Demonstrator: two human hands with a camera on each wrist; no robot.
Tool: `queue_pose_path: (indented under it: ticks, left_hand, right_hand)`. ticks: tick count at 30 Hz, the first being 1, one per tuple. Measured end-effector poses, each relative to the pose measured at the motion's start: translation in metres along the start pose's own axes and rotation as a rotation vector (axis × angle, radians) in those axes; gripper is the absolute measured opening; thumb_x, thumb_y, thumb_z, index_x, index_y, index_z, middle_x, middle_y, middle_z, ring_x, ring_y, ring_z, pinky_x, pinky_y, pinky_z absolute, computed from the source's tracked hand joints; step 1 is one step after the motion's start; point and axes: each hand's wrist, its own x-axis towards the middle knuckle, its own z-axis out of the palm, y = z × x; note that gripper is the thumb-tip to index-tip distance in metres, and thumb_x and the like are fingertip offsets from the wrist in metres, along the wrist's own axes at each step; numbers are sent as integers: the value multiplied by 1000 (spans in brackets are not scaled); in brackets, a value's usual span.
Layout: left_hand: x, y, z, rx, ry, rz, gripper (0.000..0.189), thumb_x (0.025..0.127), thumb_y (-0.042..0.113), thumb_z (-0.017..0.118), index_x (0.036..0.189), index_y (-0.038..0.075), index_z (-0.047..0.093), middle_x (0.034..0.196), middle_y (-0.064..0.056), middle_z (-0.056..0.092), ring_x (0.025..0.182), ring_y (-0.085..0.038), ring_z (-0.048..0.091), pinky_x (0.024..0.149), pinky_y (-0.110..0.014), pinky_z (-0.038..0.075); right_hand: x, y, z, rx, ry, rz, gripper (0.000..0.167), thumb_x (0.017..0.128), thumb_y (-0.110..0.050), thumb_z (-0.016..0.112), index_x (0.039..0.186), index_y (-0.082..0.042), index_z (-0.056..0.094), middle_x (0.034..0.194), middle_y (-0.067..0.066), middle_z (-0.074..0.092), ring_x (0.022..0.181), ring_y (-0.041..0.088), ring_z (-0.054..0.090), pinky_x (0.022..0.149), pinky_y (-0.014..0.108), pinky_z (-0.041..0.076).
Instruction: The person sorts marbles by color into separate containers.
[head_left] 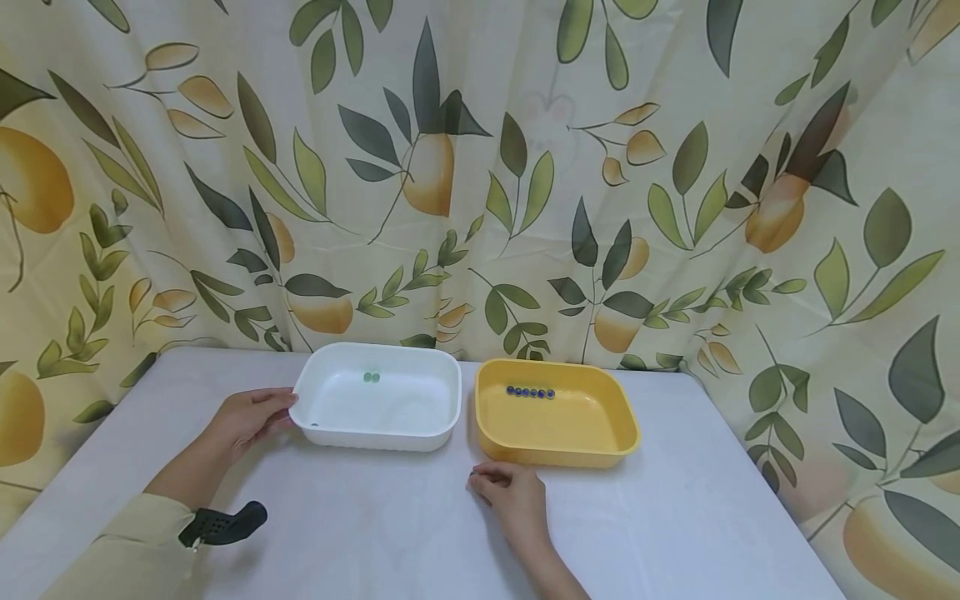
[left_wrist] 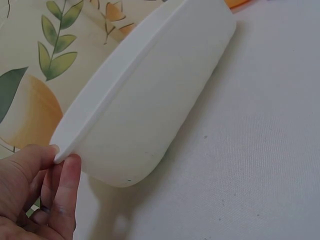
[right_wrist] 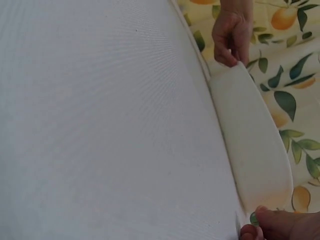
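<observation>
My left hand (head_left: pixel 251 417) pinches the rim of a white plastic basin (head_left: pixel 375 437) at its left end. In the left wrist view, the thumb (left_wrist: pixel 37 156) lies over that rim with the fingers curled below it. Two pale green marbles (head_left: pixel 371 377) lie side by side inside the basin. Just in front of the yellow basin (head_left: pixel 555 457), my right hand (head_left: pixel 513 500) is held low with thumb and index finger together. Between those fingertips the right wrist view shows a green glass marble (right_wrist: pixel 254 218). A row of several blue marbles (head_left: pixel 530 392) lies in the yellow basin.
Both basins stand side by side near the back of a table with a white cloth (head_left: pixel 360 525). A curtain (head_left: pixel 480 192) printed with fruit and leaves hangs right behind them. A black strap (head_left: pixel 225 525) goes round the left sleeve.
</observation>
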Motion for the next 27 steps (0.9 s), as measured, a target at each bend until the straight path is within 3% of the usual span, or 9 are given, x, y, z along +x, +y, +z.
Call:
queue_pose_path:
  ticks: [12, 27]
  left_hand:
    - [0, -1, 0, 3, -2, 7, 60, 96, 22, 65, 142, -9, 42, 89, 6, 69, 73, -3, 66, 78, -24, 60]
    - [0, 0, 0, 5, 8, 1, 59, 96, 21, 65, 142, -9, 43, 86, 7, 67, 73, -2, 66, 77, -23, 60]
  right_hand:
    - [-4, -6, -4, 63, -103, 27, 14, 83, -12, 78, 94, -5, 77, 78, 3, 72, 66, 9, 65, 59, 20, 55]
    - [-4, -8, -1, 282, -226, 80, 23, 87, -6, 73, 103, 9, 71, 85, 14, 74, 72, 15, 70, 67, 29, 62]
